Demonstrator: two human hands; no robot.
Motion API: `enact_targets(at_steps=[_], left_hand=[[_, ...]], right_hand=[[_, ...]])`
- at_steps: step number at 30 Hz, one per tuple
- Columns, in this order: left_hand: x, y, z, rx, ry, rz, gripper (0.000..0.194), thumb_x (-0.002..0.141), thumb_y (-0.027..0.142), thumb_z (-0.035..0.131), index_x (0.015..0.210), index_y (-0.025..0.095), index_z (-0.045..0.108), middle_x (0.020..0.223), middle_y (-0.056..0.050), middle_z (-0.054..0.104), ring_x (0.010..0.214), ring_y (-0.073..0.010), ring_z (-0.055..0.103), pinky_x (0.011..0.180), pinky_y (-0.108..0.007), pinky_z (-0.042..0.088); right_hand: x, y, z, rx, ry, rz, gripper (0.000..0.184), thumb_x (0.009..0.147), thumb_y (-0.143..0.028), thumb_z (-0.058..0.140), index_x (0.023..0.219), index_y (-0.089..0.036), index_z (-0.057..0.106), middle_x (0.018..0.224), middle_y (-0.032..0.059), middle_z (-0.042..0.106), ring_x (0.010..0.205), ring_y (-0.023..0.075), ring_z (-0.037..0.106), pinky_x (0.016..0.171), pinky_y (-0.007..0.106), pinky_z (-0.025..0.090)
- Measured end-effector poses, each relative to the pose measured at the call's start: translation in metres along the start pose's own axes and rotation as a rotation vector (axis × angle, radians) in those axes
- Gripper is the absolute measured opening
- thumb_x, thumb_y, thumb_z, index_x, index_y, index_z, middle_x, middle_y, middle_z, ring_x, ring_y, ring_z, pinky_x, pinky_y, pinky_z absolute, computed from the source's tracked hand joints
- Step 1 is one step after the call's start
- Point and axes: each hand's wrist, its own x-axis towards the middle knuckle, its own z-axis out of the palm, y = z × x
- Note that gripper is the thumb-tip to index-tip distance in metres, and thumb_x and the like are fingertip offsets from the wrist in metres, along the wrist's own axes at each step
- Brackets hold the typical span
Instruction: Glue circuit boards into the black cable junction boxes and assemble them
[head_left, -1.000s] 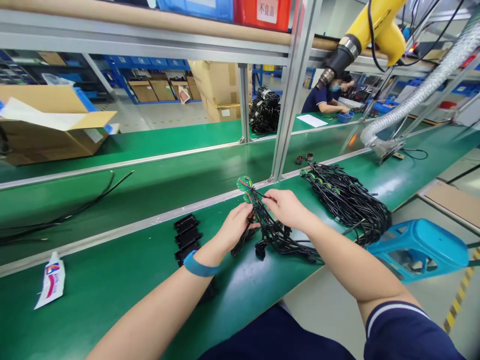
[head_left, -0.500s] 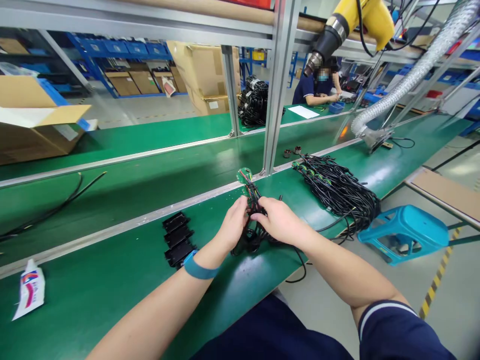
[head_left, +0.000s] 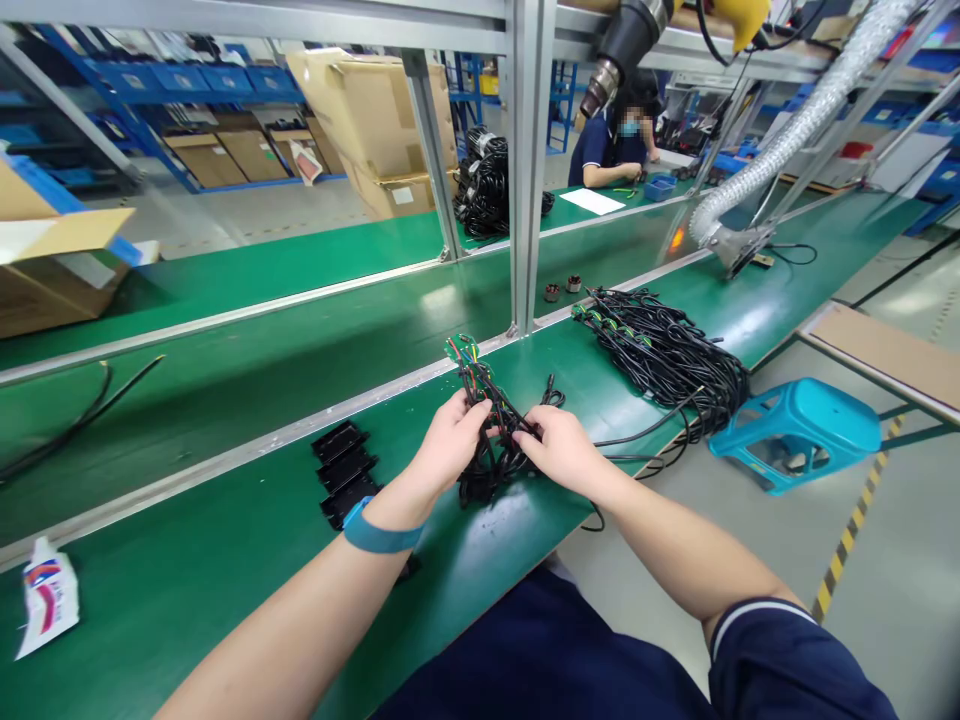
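Observation:
In front of me a bunch of black cables [head_left: 489,462] lies on the green bench [head_left: 259,570]. Small green circuit boards [head_left: 459,350] with red and yellow wires show at its far end. My left hand [head_left: 452,440] closes round the left side of the bunch, thumb on top. From the right, my right hand [head_left: 556,445] pinches a black cable between thumb and fingers. Left of the bunch, several black plastic housings [head_left: 346,470] lie in a row, partly behind my left wrist.
A larger cable pile [head_left: 664,350] lies to the right. An upright metal post [head_left: 531,170] stands beyond my hands, with a heat gun [head_left: 626,45] hanging above. A white tube [head_left: 49,598] lies far left. A blue stool [head_left: 799,430] stands right; a co-worker [head_left: 611,150] sits across.
My hands have drawn slightly apart, and the far end of the cable bunch has spread and shifted left. The whole view has turned a little.

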Motion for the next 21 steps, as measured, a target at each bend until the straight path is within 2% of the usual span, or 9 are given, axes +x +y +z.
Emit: enact_targets(at_steps=[3,5,7,9,12,15,17,19,21], left_hand=[[-0.001,0.0,-0.001,0.057,-0.016,-0.007,0.046,0.072,0.048,0.075,0.103,0.019,0.059,0.094,-0.003,0.065,0.087,-0.0181,0.062,0.074,-0.033,0.056],[0.0,-0.001,-0.002,0.127,-0.023,-0.023,0.05,0.07,0.047,0.078,0.106,0.019,0.059,0.09,-0.002,0.066,0.081,-0.0176,0.062,0.071,-0.031,0.054],[0.003,-0.004,-0.002,0.175,-0.02,-0.025,0.05,0.067,0.044,0.08,0.105,0.019,0.058,0.086,-0.001,0.066,0.076,-0.0167,0.062,0.071,-0.03,0.051],[0.006,-0.005,-0.001,0.189,0.005,-0.018,0.049,0.064,0.039,0.083,0.101,0.018,0.059,0.084,0.0,0.067,0.076,-0.0164,0.062,0.073,-0.03,0.05],[0.008,-0.003,0.004,0.171,0.009,-0.079,0.052,0.055,0.032,0.087,0.096,0.017,0.06,0.08,0.0,0.067,0.074,-0.0167,0.062,0.073,-0.03,0.049],[0.007,0.002,0.008,0.191,-0.054,-0.148,0.041,0.054,0.028,0.087,0.086,0.015,0.064,0.074,0.0,0.068,0.068,-0.0157,0.06,0.068,-0.029,0.047],[0.006,0.004,0.01,0.244,-0.087,-0.145,0.028,0.058,0.027,0.082,0.076,0.016,0.064,0.066,0.001,0.065,0.061,-0.0143,0.056,0.063,-0.028,0.044],[0.006,0.004,0.012,0.313,-0.096,-0.124,0.018,0.063,0.027,0.077,0.07,0.017,0.063,0.058,0.002,0.061,0.054,-0.0133,0.052,0.058,-0.028,0.04],[0.007,0.003,0.014,0.389,-0.082,-0.105,0.015,0.067,0.028,0.073,0.067,0.018,0.061,0.053,0.003,0.059,0.049,-0.0132,0.049,0.053,-0.027,0.037]], right_hand=[[0.001,0.008,0.003,0.191,-0.045,0.055,0.018,0.089,-0.025,0.055,0.072,-0.022,0.05,0.062,-0.004,0.053,0.062,0.0142,0.053,0.061,0.026,0.038],[-0.001,0.009,0.005,0.3,-0.062,0.058,0.019,0.092,-0.031,0.053,0.076,-0.022,0.052,0.062,-0.0047,0.053,0.061,0.0139,0.054,0.06,0.025,0.039],[-0.005,0.007,0.008,0.295,-0.048,0.014,0.021,0.088,-0.038,0.062,0.078,-0.021,0.054,0.069,-0.0032,0.056,0.067,0.0148,0.055,0.063,0.025,0.04],[-0.008,0.005,0.011,0.24,-0.01,-0.017,0.024,0.08,-0.038,0.071,0.078,-0.021,0.054,0.074,-0.0024,0.057,0.071,0.0155,0.054,0.065,0.026,0.04],[-0.007,0.006,0.009,0.283,-0.005,0.018,0.017,0.081,-0.028,0.067,0.073,-0.021,0.053,0.069,-0.0036,0.057,0.067,0.0142,0.053,0.064,0.025,0.04],[-0.001,0.013,-0.009,0.445,-0.073,0.104,0.011,0.087,-0.025,0.056,0.077,-0.02,0.055,0.067,-0.0044,0.059,0.057,0.0112,0.053,0.058,0.024,0.041],[0.004,0.019,-0.028,0.447,-0.119,0.129,0.012,0.088,-0.03,0.056,0.081,-0.02,0.057,0.069,-0.0044,0.062,0.054,0.0101,0.052,0.056,0.023,0.04],[0.006,0.024,-0.044,0.319,-0.195,0.097,0.017,0.08,-0.035,0.068,0.083,-0.02,0.061,0.074,-0.0032,0.064,0.061,0.0117,0.056,0.059,0.024,0.041],[0.004,0.029,-0.052,0.146,-0.309,0.089,0.027,0.065,-0.031,0.082,0.08,-0.019,0.064,0.077,-0.0017,0.066,0.07,0.015,0.059,0.062,0.025,0.042]])
